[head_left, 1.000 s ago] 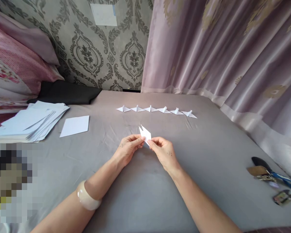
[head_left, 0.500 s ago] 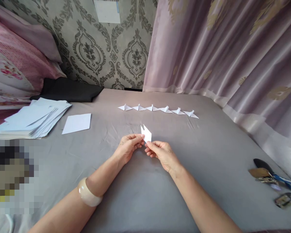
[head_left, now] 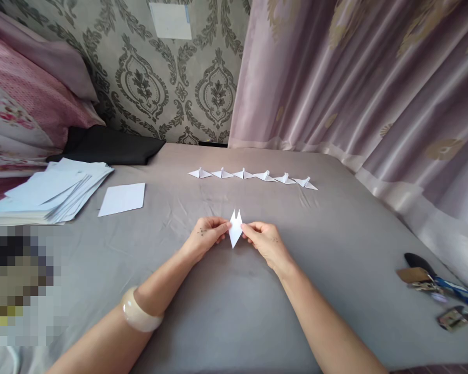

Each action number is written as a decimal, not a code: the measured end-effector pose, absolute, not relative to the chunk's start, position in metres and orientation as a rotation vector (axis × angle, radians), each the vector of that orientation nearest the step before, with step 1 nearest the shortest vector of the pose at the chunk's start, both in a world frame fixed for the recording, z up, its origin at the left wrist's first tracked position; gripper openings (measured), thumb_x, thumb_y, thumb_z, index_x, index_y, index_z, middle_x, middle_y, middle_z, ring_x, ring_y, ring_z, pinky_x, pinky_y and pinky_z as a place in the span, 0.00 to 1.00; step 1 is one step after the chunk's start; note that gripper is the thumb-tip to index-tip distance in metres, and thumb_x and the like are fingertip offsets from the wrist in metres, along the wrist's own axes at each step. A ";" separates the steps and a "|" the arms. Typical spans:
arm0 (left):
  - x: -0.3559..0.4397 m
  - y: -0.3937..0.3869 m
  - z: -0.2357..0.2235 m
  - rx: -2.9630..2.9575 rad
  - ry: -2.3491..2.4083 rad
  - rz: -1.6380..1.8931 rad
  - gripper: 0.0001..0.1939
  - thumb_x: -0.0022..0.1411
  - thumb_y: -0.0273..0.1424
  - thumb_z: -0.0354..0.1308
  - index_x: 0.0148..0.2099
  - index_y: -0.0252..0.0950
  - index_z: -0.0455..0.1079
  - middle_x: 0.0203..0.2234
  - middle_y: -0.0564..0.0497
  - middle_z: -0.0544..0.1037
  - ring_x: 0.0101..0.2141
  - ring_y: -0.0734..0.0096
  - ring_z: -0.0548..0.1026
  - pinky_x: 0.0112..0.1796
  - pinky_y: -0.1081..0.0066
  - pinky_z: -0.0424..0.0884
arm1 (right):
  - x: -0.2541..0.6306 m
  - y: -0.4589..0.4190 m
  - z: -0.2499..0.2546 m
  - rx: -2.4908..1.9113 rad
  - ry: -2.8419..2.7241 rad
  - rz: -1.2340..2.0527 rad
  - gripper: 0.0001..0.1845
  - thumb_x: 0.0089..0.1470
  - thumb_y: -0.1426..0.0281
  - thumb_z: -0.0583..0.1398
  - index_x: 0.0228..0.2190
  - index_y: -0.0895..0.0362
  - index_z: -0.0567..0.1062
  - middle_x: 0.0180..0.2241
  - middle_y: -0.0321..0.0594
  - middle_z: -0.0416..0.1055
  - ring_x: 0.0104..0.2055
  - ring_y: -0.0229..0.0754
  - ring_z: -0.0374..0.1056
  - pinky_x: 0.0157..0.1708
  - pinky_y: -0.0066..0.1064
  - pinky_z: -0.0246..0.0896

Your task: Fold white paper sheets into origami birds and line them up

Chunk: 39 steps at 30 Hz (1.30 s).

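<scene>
A small white folded paper (head_left: 235,229) is held up between my two hands, its single point downward and two narrow points upward. My left hand (head_left: 206,235) pinches its left corner between thumb and fingers. On the other side, my right hand (head_left: 265,241) pinches the right corner the same way. Beyond the hands, several folded paper cranes (head_left: 243,174) stand in a row with their wings spread, nearly touching one another.
At the left lie a stack of white paper (head_left: 42,195) and a single white sheet (head_left: 122,199). Black cloth (head_left: 109,146) rests behind them. Keys (head_left: 425,285) with a blue strap and a small dark object (head_left: 455,318) lie at the right. Curtains (head_left: 315,78) hang along the right side.
The folded paper has turned from a slant to upright, its single point now downward. My right hand has shifted from its lower edge to its right corner. The cranes stay put.
</scene>
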<state>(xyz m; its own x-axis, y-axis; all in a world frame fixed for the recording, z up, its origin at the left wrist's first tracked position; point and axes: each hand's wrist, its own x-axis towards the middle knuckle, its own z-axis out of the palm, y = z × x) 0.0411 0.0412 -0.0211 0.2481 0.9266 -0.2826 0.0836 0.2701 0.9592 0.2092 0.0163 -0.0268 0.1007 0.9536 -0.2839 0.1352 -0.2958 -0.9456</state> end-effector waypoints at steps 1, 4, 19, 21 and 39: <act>0.041 0.041 -0.023 1.184 1.210 0.792 0.12 0.53 0.38 0.62 0.32 0.33 0.75 0.19 0.54 0.71 0.20 0.76 0.64 0.24 0.74 0.58 | 0.208 0.017 -0.029 -1.615 -1.152 1.229 0.15 0.45 0.58 0.62 0.23 0.58 0.76 0.23 0.36 0.72 0.25 0.36 0.63 0.26 0.28 0.55; 0.043 0.041 -0.029 1.368 1.301 0.820 0.08 0.54 0.34 0.60 0.34 0.36 0.73 0.24 0.52 0.76 0.24 0.70 0.71 0.28 0.73 0.63 | 0.204 0.018 -0.033 -1.757 -1.334 1.045 0.14 0.48 0.59 0.60 0.23 0.57 0.76 0.22 0.36 0.73 0.25 0.38 0.64 0.27 0.29 0.55; 0.035 0.051 -0.055 2.500 1.018 0.656 0.16 0.63 0.20 0.43 0.43 0.37 0.71 0.39 0.45 0.74 0.40 0.63 0.70 0.42 0.67 0.69 | 0.201 0.012 -0.041 -1.722 -2.006 0.446 0.11 0.59 0.74 0.52 0.37 0.54 0.74 0.38 0.41 0.71 0.36 0.41 0.69 0.34 0.29 0.57; 0.031 0.051 -0.052 2.521 0.955 0.610 0.19 0.60 0.18 0.43 0.45 0.36 0.72 0.41 0.44 0.73 0.42 0.63 0.70 0.44 0.67 0.69 | 0.204 0.008 -0.040 -1.683 -2.083 0.472 0.15 0.59 0.76 0.50 0.40 0.54 0.75 0.41 0.42 0.70 0.37 0.40 0.69 0.36 0.29 0.58; 0.022 0.061 -0.045 2.069 1.013 0.758 0.10 0.62 0.34 0.55 0.35 0.40 0.77 0.35 0.47 0.75 0.29 0.70 0.72 0.34 0.73 0.65 | 0.212 0.006 -0.033 -1.627 -2.009 0.612 0.11 0.60 0.70 0.54 0.37 0.54 0.77 0.38 0.41 0.69 0.35 0.38 0.68 0.38 0.30 0.60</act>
